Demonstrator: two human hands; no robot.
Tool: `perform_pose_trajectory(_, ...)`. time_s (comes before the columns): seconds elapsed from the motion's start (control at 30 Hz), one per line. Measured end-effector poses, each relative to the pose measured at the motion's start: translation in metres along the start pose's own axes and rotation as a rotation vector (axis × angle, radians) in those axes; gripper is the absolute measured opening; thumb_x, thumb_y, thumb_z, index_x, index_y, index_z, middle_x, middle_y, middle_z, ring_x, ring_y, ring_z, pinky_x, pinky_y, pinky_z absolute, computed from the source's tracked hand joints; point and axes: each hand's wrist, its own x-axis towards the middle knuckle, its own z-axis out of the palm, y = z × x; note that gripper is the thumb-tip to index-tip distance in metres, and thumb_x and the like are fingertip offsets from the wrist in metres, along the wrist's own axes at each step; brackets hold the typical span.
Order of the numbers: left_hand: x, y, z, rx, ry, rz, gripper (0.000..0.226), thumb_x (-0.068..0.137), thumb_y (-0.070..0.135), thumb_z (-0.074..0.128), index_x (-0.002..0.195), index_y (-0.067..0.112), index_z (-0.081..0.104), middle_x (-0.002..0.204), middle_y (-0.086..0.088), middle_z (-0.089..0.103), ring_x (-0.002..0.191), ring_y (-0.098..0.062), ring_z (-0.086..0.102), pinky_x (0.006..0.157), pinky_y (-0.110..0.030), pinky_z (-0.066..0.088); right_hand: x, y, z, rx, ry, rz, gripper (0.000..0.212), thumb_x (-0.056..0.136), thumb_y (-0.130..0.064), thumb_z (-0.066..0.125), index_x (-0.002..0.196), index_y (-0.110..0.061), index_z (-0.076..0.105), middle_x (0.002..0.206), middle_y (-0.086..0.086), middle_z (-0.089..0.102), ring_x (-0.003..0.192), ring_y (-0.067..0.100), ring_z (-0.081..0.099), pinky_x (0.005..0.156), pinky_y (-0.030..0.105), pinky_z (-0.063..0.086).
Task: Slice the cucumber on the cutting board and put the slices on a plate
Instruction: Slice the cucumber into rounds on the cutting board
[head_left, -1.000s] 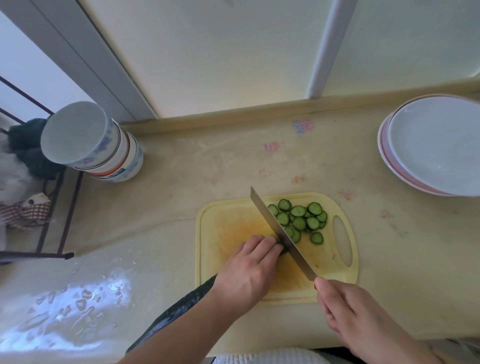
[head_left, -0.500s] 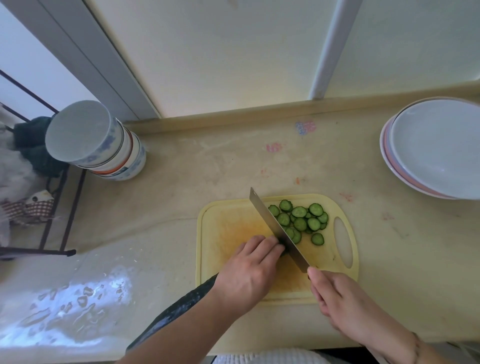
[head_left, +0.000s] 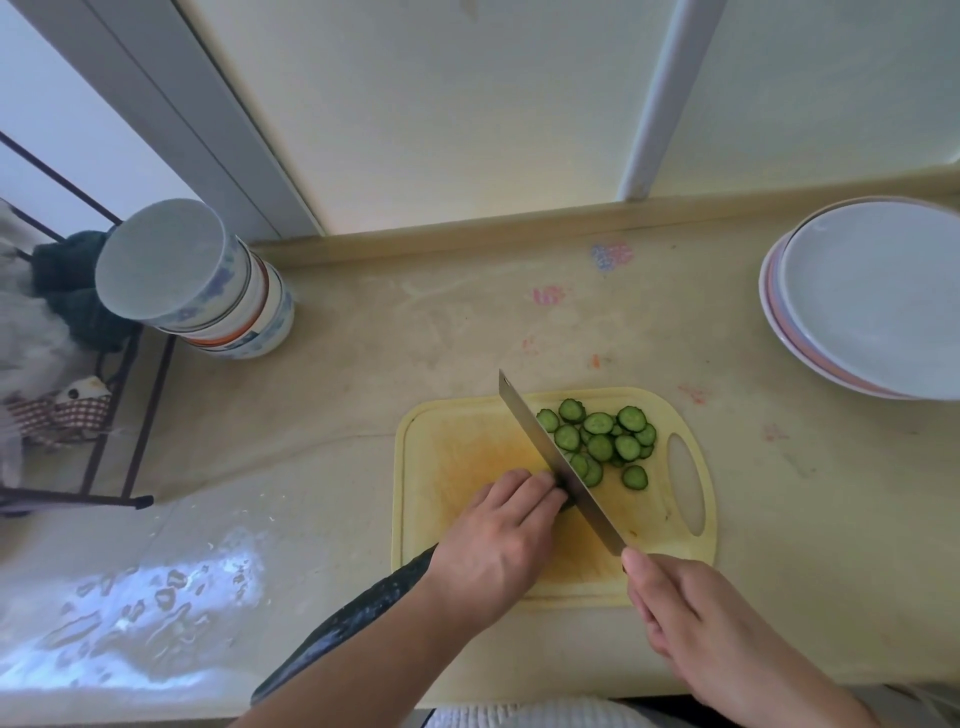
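Observation:
A long dark green cucumber (head_left: 358, 618) lies slantwise from the counter's front edge onto the yellow cutting board (head_left: 452, 457). My left hand (head_left: 498, 545) grips it near its cut end, with curled fingertips against the blade. My right hand (head_left: 711, 644) holds the knife (head_left: 556, 457) by its handle, which the hand hides. The blade stands across the cucumber's end. Several round slices (head_left: 602, 441) lie piled on the board just right of the blade. A stack of white plates (head_left: 878, 296) sits at the far right of the counter.
Upturned bowls stacked in a tilted pile (head_left: 208, 286) stand at the back left beside a black wire rack (head_left: 104, 431) with cloths. Water pools on the counter (head_left: 145, 613) at the front left. A wall and window frame run along the back.
The knife and my right hand have shifted slightly forward and back in a cutting stroke. My left hand stays on the cucumber. The pile of slices looks the same.

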Motion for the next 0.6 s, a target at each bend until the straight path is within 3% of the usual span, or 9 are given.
perform_pose_trajectory(0.33, 0.001, 0.000, 0.000, -0.023, 0.016, -0.010, 0.027, 0.093, 0.006, 0.065, 0.120, 0.005, 0.068, 0.121, -0.007, 0.065, 0.105, -0.028, 0.061, 0.082, -0.040, 0.056, 0.015, -0.004, 0.001, 0.027, -0.013, 0.026, 0.051, 0.096, -0.054, 0.029, 0.068, -0.013, 0.038, 0.045, -0.007, 0.030, 0.034, 0.004, 0.025, 0.036, 0.010, 0.025)
perform_pose_trajectory(0.6, 0.001, -0.001, 0.003, -0.048, 0.034, -0.024, 0.023, 0.097, 0.010, 0.061, 0.118, 0.005, 0.070, 0.120, -0.005, 0.065, 0.105, -0.027, 0.062, 0.084, -0.039, 0.056, 0.001, -0.006, 0.000, 0.043, -0.012, -0.006, 0.055, 0.090, -0.064, 0.029, 0.070, -0.014, 0.037, 0.052, -0.006, 0.025, 0.042, 0.008, 0.020, 0.041, 0.015, 0.021)
